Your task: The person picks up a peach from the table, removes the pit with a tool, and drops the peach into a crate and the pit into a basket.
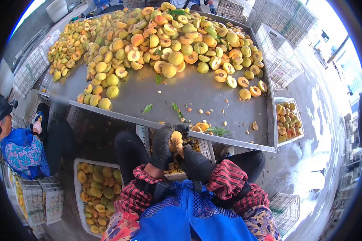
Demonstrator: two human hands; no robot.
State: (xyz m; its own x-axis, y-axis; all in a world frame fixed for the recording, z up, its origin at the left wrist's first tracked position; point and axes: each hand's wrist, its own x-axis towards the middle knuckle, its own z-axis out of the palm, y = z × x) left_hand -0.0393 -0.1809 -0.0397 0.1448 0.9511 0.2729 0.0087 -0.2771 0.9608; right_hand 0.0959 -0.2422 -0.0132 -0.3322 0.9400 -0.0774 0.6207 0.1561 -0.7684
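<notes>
Both of my hands wear dark gloves and meet at the near edge of the metal table (181,94). My left hand (163,146) is closed around a yellow fruit piece (175,138). Close beside it on the right, my right hand (194,160) has its fingers bent at a brownish, pointed thing (180,151) below the fruit; what that is stays unclear. Beneath the hands is a white crate (207,150) with fruit scraps in it. A large heap of halved fruit (149,40) covers the far part of the table.
Crates of fruit stand at lower left (79,201) and right of the table (295,134). Another person (22,148) sits at the left. Stacked white crates (277,60) are at the upper right. Leaves and pits lie near the table's front edge.
</notes>
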